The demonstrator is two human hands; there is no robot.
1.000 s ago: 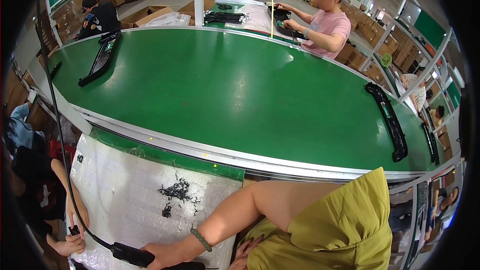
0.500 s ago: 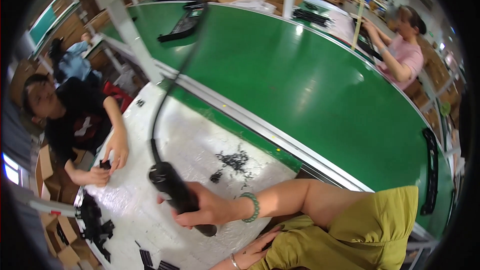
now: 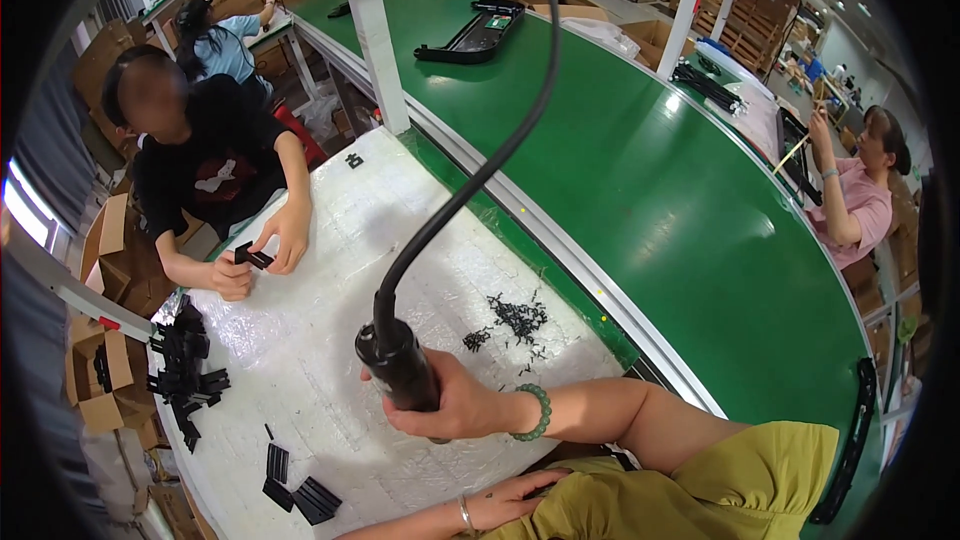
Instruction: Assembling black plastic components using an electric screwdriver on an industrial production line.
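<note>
My right hand [image 3: 455, 402], with a green beaded bracelet at its wrist, is wrapped round a black electric screwdriver [image 3: 398, 365]. A thick black cable rises from the tool's upper end. It is held above the white, film-covered table [image 3: 400, 210]; its lower end is mostly behind my fingers. At the bottom, my left hand [image 3: 512, 502], wearing a silver bangle, lies against my yellow-green clothing with its fingers stretched out. Nothing can be seen in it. A scattered heap of small black screws [image 3: 518, 318] lies beyond my right wrist.
Flat black parts [image 3: 302, 495] and a pile of black pieces [image 3: 188, 360] lie at the table's left. Opposite, a co-worker's hands [image 3: 270, 245] hold a small black part. A green conveyor [image 3: 620, 180] runs alongside, carrying a long black part [image 3: 850, 440] and a black tray-like housing [image 3: 475, 35].
The view has shifted, so the scene sits further right. My right hand still grips the screwdriver, which now points more upright. The co-worker's black part is turned and shows more.
</note>
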